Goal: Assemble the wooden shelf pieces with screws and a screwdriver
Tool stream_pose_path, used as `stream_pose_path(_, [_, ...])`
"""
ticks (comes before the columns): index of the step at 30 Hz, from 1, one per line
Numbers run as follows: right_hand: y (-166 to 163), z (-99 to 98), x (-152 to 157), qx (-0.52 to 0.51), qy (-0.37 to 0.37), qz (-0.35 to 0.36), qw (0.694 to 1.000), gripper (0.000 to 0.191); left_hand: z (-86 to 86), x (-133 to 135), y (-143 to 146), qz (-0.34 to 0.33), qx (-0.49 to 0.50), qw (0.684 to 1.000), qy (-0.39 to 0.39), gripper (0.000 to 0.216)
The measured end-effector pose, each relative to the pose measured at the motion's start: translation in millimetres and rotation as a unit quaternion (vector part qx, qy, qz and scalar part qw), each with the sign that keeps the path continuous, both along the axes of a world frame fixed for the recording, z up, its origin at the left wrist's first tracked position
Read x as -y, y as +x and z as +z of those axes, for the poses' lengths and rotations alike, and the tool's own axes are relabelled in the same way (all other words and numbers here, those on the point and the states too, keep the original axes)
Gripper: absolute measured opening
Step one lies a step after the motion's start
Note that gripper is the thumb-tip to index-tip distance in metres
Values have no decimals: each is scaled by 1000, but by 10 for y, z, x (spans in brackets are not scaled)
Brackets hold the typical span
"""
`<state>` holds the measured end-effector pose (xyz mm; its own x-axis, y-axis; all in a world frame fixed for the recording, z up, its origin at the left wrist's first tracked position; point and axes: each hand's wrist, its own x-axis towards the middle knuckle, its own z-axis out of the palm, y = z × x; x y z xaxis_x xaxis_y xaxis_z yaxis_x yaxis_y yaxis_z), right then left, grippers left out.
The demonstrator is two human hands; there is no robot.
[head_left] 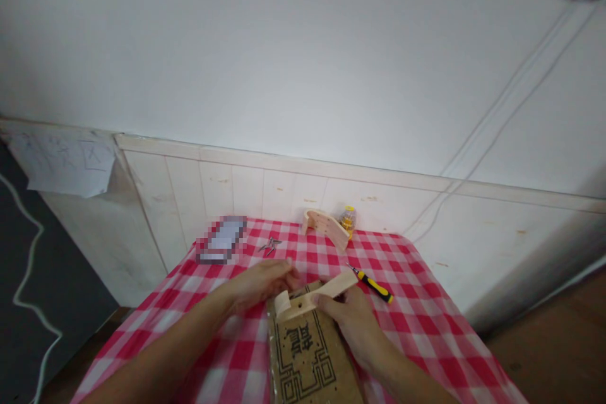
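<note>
A pale wooden piece with a hole and an upturned end (298, 307) lies across the far end of a brown printed package (305, 360). My right hand (353, 315) grips it near its right part, thumb on top. Beside its left end is my left hand (265, 283), fingers curled inward behind the wood; what they hold, if anything, is hidden. A yellow and black screwdriver (376, 287) lies just right of my right hand, its tip pointing away to the left. Several loose screws (271, 245) rest beyond my left hand.
Toward the back of the red checked tablecloth (407, 322) stand a curved wooden piece (326, 227) and a clear container with yellow parts (348, 219). A blurred-out phone-like object (222, 240) lies at the back left. The wall (284, 189) borders the table's far edge.
</note>
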<state>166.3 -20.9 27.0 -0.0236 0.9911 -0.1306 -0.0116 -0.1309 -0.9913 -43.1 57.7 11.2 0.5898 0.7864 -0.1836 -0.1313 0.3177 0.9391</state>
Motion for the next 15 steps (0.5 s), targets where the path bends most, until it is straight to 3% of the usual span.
stream_pose_path(4, [-13,-89,-9,50,-8,-47,998,10,300,44,-101,29,-9,997,76,62])
stream_pose_path(6, [-12,-94,-20,53,-5,-34,998,11,446,169,-70,59,-78,971,216,45])
stream_pose_path(8, [-4,-87,-44,62,0,-25,998,12,519,310,12,59,-185,925,328,41])
stream_pose_path(11, [8,-114,-88,112,20,-55,992,13,463,434,154,27,-275,887,371,38])
stream_pose_path(15, [9,-233,-91,180,62,-151,970,28,303,414,257,-9,-278,900,335,45])
